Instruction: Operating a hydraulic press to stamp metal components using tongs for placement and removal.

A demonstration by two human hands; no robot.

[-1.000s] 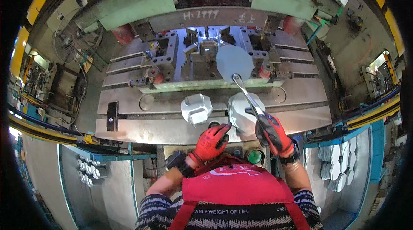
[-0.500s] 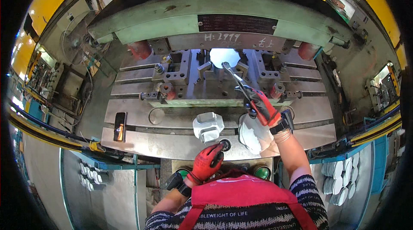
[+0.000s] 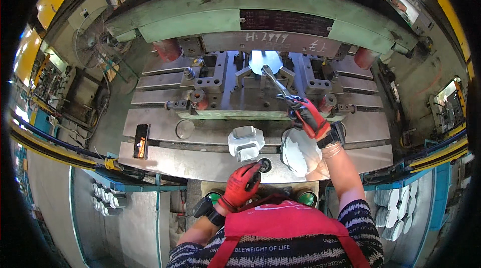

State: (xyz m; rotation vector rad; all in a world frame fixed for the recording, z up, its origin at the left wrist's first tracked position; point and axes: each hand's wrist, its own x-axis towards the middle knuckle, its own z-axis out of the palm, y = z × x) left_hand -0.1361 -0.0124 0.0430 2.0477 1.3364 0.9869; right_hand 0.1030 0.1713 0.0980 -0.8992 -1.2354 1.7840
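Observation:
My right hand (image 3: 308,119), in a red and black glove, is closed around the handles of metal tongs (image 3: 275,80). The tips of the tongs reach the near edge of a pale, flat disc (image 3: 264,61) in the press die (image 3: 240,98). At the front edge of the press bed, my left hand (image 3: 241,187), gloved in red and black, has its fingers curled against a small black round object (image 3: 266,164). Beyond that object sits a pale, formed metal piece (image 3: 246,142), perhaps several nested together. Below my right hand lies a pile of flat pale blanks (image 3: 299,153).
The green upper part of the press (image 3: 200,15) spans above the die. A phone (image 3: 141,141) and a clear ring-shaped item (image 3: 185,129) lie left on the bed. Green buttons (image 3: 306,198) are at the front. Side trays hold formed pieces (image 3: 109,199) and stacked blanks (image 3: 396,208).
The whole view has shifted slightly. My right hand and the tongs remain close to the disc in the die, with little movement. My left hand stays by the black round object.

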